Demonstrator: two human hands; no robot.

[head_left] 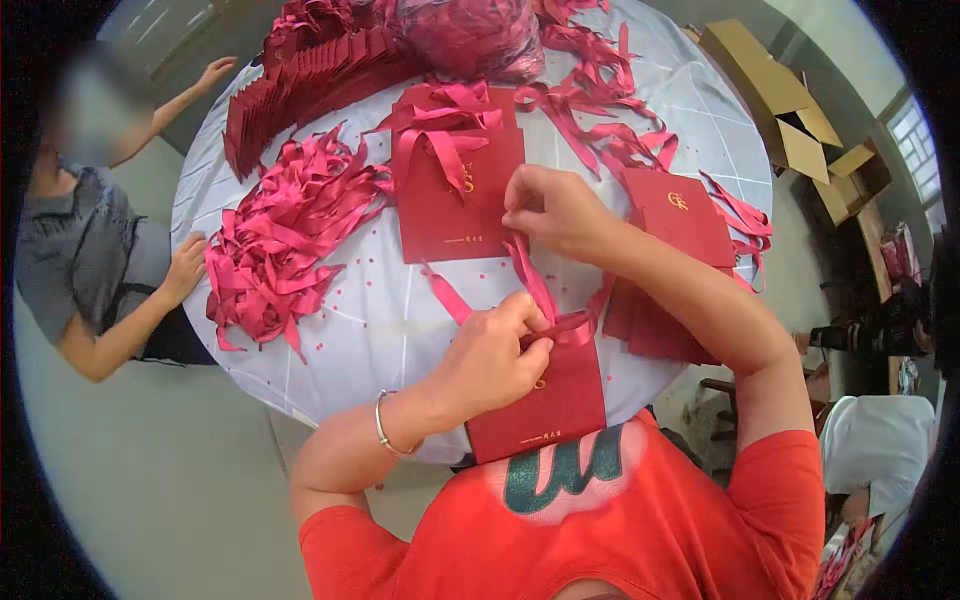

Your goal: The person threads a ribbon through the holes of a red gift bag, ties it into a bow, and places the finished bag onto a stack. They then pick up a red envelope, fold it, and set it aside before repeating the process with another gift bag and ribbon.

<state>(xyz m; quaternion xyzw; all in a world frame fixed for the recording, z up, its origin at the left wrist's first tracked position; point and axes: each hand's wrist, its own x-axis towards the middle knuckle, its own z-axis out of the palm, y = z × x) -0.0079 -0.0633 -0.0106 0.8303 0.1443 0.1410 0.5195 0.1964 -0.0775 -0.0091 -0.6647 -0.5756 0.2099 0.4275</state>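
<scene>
A dark red paper bag (560, 405) lies flat at the near edge of the round white table (380, 330), against my red shirt. My left hand (490, 355) pinches a red ribbon (540, 290) at the bag's top edge. My right hand (550, 210) holds the same ribbon higher up, pulling it taut above the bag. A silver bracelet sits on my left wrist.
A finished bag with ribbon (455, 180) lies mid-table, more bags (670, 250) stacked at right. A heap of loose ribbons (285, 235) lies left, flat bags (310, 80) fan out at the back. Another person in grey (95, 260) sits at left. Cardboard boxes (790, 110) stand far right.
</scene>
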